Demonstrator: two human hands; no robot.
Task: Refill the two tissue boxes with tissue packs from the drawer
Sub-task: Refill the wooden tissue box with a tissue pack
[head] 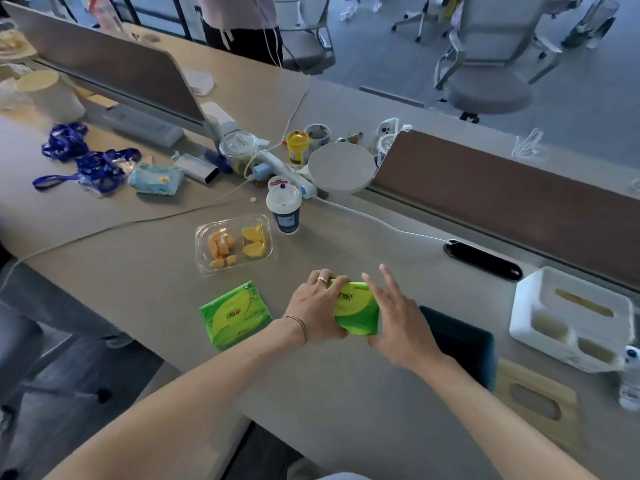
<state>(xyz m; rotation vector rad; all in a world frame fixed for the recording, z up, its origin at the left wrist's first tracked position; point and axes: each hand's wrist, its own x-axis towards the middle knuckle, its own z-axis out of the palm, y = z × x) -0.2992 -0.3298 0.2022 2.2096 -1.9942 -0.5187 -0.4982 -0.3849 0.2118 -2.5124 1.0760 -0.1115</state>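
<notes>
Two green tissue packs are out on the desk [346,403], so the fetching from the drawer looks done and the work in hand is, by my reading, getting one pack ready to go into a box. The left hand [317,311] has its grip clamped on the near pack [356,311], fingers curled over its far edge and thumb underneath, holding it just above the desk. The right hand [398,320] lies against the pack's right side with its grip apart, fingers spread and flat rather than closed on anything. The second pack [235,315] lies flat on the desk to the left, untouched and apart from both hands. Just to the right of the hands stands a dark teal tissue box [460,344], open at the top, with a pale wooden lid [535,398] with an oval slot lying beside it. Only this one box is plainly visible; I cannot tell whether the white moulded tray [571,318] further right is the other. The next move probably calls for opening the wrapper, or carrying the pack over to the teal box, lowering it in squarely, then setting the lid back on.
</notes>
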